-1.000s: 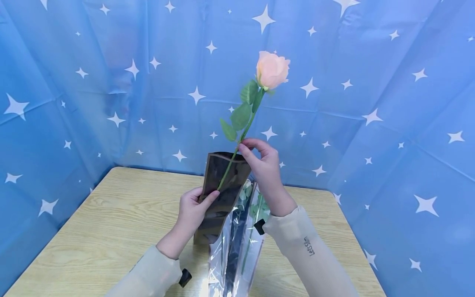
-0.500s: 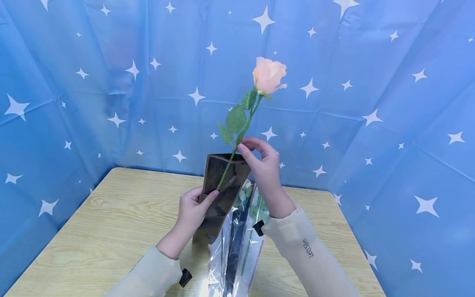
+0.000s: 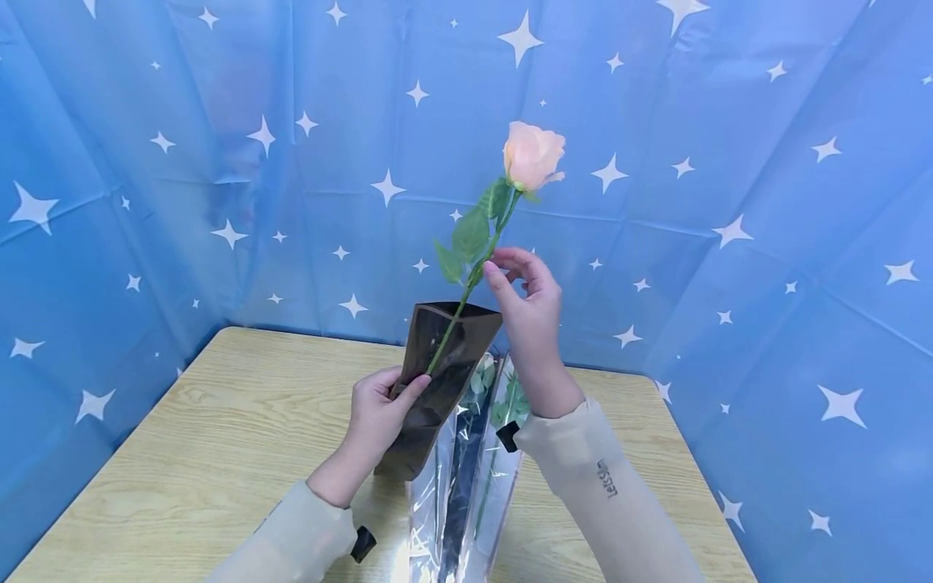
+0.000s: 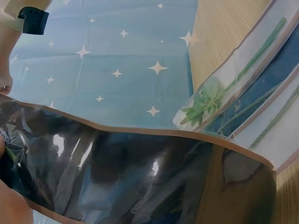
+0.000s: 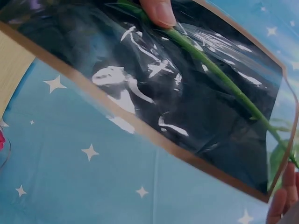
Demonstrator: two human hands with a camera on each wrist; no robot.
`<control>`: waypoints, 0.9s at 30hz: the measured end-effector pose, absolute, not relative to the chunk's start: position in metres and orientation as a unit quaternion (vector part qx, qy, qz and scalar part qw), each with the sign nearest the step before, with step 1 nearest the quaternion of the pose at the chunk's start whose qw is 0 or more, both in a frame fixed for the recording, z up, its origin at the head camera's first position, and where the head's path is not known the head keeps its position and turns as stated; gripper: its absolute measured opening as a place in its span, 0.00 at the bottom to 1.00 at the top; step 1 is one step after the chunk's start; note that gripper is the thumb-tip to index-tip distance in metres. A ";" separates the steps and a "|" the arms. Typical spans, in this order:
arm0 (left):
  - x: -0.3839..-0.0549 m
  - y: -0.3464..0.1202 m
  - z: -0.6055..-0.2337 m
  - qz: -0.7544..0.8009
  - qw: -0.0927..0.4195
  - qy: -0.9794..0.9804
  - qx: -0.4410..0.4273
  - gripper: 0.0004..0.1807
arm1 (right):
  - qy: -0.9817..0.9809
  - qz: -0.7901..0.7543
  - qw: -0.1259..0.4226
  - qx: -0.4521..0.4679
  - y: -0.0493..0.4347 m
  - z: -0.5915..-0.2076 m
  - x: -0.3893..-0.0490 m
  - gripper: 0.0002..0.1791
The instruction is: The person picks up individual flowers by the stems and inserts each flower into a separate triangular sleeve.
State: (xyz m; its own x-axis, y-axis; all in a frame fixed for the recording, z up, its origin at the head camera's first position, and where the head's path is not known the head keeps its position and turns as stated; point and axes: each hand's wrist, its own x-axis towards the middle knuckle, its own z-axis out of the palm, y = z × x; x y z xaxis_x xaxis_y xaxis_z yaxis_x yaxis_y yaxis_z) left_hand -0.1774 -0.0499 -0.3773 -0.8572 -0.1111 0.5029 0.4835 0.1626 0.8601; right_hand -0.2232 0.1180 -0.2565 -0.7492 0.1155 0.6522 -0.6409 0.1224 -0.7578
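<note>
A pale pink rose (image 3: 534, 155) with green leaves leans up and to the right in the head view. Its lower stem (image 5: 219, 70) runs inside a flower sleeve (image 3: 430, 437) with a clear front, dark back and brown edging. My left hand (image 3: 379, 413) grips this sleeve at its left side, the thumb pressed over the front right at the stem's lower end. Above the sleeve's mouth, my right hand (image 3: 535, 316) pinches the stem just under the leaves with thumb and forefinger. In the left wrist view the sleeve (image 4: 131, 172) covers most of the lower half.
Clear-fronted sleeves (image 3: 474, 486) with green-leaved stems lie on the wooden table (image 3: 219, 453), partly behind the held sleeve. A blue curtain (image 3: 328, 162) with white stars stands around the table's back and sides. Small black blocks sit at both cuffs.
The rose has come down a little, its stem further into the sleeve. My right hand has shifted up and right along the stem. The left hand has stayed in place.
</note>
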 end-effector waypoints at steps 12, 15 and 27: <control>-0.172 -0.048 -0.371 -0.639 0.212 -0.727 -0.135 0.06 | -0.691 0.630 0.328 0.133 0.117 -0.249 -0.227 0.08; -0.171 -0.047 -0.370 -0.649 0.201 -0.722 -0.130 0.06 | -0.692 0.635 0.316 0.134 0.116 -0.249 -0.225 0.08; -0.169 -0.046 -0.366 -0.671 0.183 -0.707 -0.126 0.07 | -0.713 0.633 0.272 0.132 0.111 -0.257 -0.217 0.09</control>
State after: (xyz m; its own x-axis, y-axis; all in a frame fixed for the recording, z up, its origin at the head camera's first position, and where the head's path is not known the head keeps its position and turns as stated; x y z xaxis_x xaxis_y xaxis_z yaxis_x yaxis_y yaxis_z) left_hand -0.1685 -0.0460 -0.3659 -0.9011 -0.0677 0.4282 0.4240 0.0680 0.9031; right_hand -0.2173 0.1112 -0.2570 -0.8173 0.1557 0.5547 -0.5324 0.1641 -0.8305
